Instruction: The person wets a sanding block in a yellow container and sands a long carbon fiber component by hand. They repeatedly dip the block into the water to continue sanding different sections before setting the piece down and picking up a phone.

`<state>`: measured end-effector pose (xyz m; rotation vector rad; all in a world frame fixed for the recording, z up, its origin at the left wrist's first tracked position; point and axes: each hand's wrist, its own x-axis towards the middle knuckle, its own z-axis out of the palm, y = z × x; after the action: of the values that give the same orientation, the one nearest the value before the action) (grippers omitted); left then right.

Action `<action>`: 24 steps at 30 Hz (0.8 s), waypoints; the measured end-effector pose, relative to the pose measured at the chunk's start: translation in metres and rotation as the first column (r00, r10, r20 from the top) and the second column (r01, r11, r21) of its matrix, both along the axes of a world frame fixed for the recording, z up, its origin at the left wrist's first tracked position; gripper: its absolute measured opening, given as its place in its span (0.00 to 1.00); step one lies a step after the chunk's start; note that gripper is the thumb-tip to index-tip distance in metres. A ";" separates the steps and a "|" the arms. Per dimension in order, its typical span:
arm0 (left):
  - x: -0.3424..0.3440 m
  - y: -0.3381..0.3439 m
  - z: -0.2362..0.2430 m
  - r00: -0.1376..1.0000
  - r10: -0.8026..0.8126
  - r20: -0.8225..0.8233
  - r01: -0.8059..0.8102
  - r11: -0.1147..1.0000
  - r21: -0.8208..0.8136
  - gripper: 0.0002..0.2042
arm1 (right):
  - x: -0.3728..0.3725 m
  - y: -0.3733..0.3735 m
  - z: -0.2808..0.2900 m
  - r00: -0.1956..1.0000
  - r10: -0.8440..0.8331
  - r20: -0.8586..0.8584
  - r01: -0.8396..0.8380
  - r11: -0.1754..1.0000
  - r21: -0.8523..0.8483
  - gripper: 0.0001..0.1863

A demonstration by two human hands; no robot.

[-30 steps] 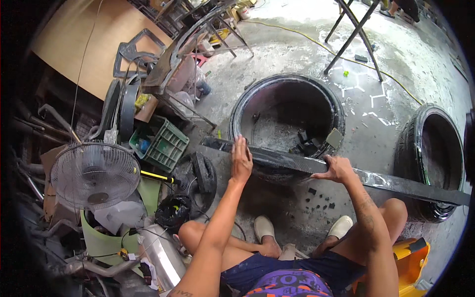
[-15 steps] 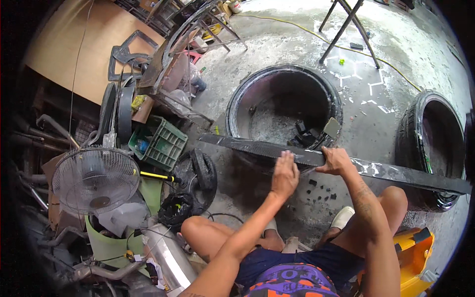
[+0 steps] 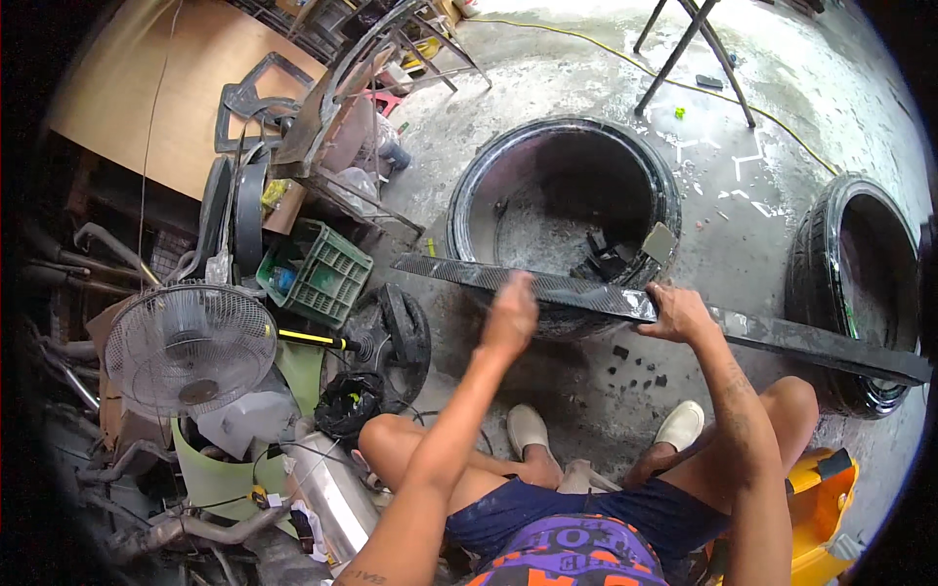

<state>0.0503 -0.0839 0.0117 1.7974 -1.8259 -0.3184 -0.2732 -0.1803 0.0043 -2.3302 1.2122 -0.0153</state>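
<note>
A long dark strip with a carbon-fibre weave [image 3: 576, 293] lies across two tires, its left end reaching past the near tire [image 3: 459, 210] and its right end over the right tire [image 3: 816, 259]. My right hand [image 3: 679, 314] is closed around the strip just right of the near tire, thumb on the top edge. Further left, my left hand [image 3: 510, 317] is at the woven surface; motion smears its fingers, and whether it holds anything cannot be made out. A small greyish flat pad [image 3: 659, 243] rests on the near tire's rim, beside black chunks [image 3: 604, 259] inside it.
Left of me stand a wire-caged fan [image 3: 191, 347], a green crate [image 3: 327, 273] and metal pipes [image 3: 186, 532]. At my right is a yellow plastic piece [image 3: 821, 518]. Black scraps [image 3: 640, 371] dot the floor before my shoes. Trestle legs [image 3: 674, 59] stand beyond the tires.
My left hand has slid leftward along the strip and is now blurred. My right hand keeps its grip, a little further right in the picture. More of my left shoe shows.
</note>
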 end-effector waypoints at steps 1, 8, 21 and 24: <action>-0.032 -0.001 -0.017 0.941 -0.159 0.298 0.232 0.946 -0.228 0.18 | -0.002 -0.003 -0.017 0.999 0.040 0.006 -0.039 0.996 -0.079 0.40; 0.023 0.016 -0.020 0.934 0.146 0.325 -0.073 0.971 -0.227 0.18 | 0.016 0.008 -0.015 1.000 0.023 0.021 -0.019 0.987 -0.158 0.39; 0.029 0.006 -0.025 0.914 0.314 0.258 -0.308 0.949 -0.064 0.21 | 0.010 0.009 -0.015 1.000 -0.021 0.017 0.023 0.994 -0.105 0.40; -0.061 0.025 -0.032 0.953 0.085 0.291 -0.041 0.987 -0.156 0.22 | 0.003 0.009 -0.024 0.998 -0.023 0.055 0.031 0.988 -0.151 0.40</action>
<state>-0.0108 -0.0587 -0.0200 1.8723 -1.9288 0.1186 -0.2697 -0.1715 -0.0192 -2.4268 1.2551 -0.1834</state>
